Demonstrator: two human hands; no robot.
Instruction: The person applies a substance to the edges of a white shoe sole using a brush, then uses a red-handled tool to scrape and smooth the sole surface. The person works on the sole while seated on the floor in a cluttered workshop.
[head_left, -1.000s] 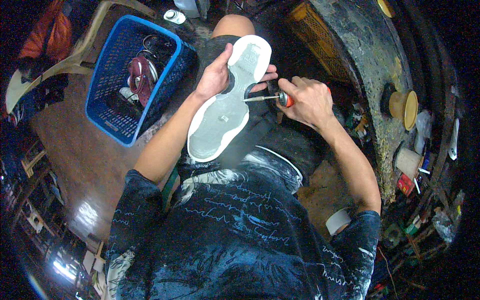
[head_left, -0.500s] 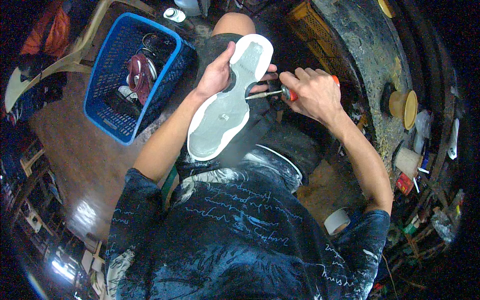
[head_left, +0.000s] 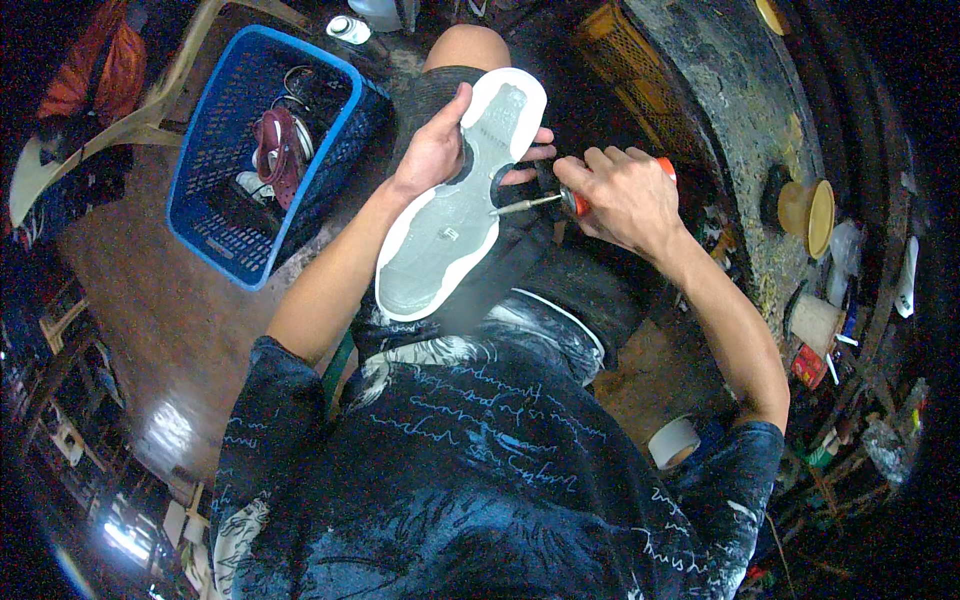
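A grey-and-white shoe sole (head_left: 440, 245) lies at a slant above my lap, its narrow waist in the middle. My left hand (head_left: 437, 150) is wrapped round that waist, thumb on the near side and fingertips showing past the opposite edge. In my right hand (head_left: 625, 195) is an awl (head_left: 530, 206) with an orange handle, most of it hidden by my closed fingers. The awl's thin metal shaft points left, and its tip meets the sole's grey face just below the waist, near the right edge.
To the left stands a blue plastic basket (head_left: 262, 45) holding a dark red shoe (head_left: 283, 160). A bottle (head_left: 349, 31) is behind it. At right, a worn bench (head_left: 735, 130) bears a yellow spool (head_left: 818, 218). A white tape roll (head_left: 674, 443) is near my right elbow.
My right hand has shifted slightly down and left. The awl's tip has moved from the sole's edge a little lower onto its grey face. My left hand and the sole stay put.
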